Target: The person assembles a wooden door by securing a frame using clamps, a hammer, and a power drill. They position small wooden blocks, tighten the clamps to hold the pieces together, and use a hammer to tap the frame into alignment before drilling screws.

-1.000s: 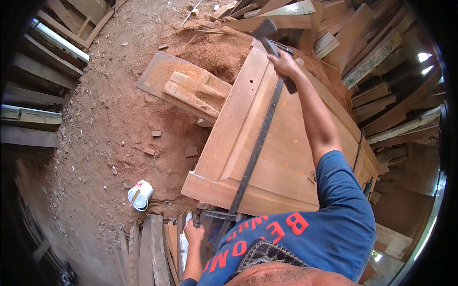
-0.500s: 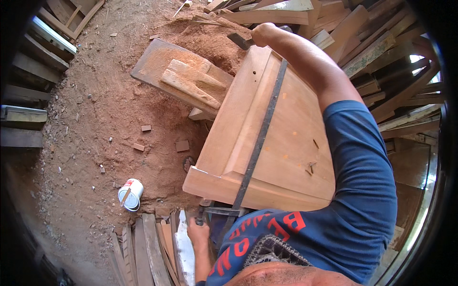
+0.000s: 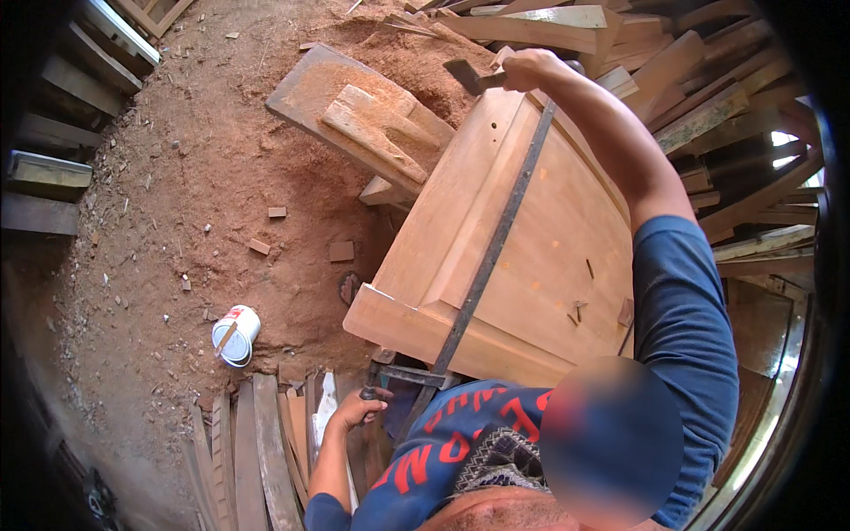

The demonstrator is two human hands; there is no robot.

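Note:
A wooden panel door point(image 3: 567, 239), with a raised frame along its edges, lies in front of me. Across it runs a long dark bar clamp point(image 3: 498, 243). My left hand point(image 3: 359, 409) is closed round the clamp's screw handle point(image 3: 373, 393) at the near edge. My right arm reaches over the panel to its far corner. There my right hand point(image 3: 529, 69) is closed on a dark flat metal piece point(image 3: 467, 78); its exact kind is unclear. Several small brown slivers point(image 3: 577, 311) lie on the panel. A blurred patch covers part of my shirt.
A sawdust-covered board point(image 3: 305, 88) juts out left of the panel, with a carved block point(image 3: 381, 128) on it. A white bucket point(image 3: 237, 336) stands on the dirt floor. Wood offcuts point(image 3: 549, 31) are heaped at far right; planks point(image 3: 282, 442) lie at near left.
The view has shifted, so the panel sits slightly farther right. My left hand shows more of its fingers at the clamp handle. My right hand stays by the far corner with the metal piece.

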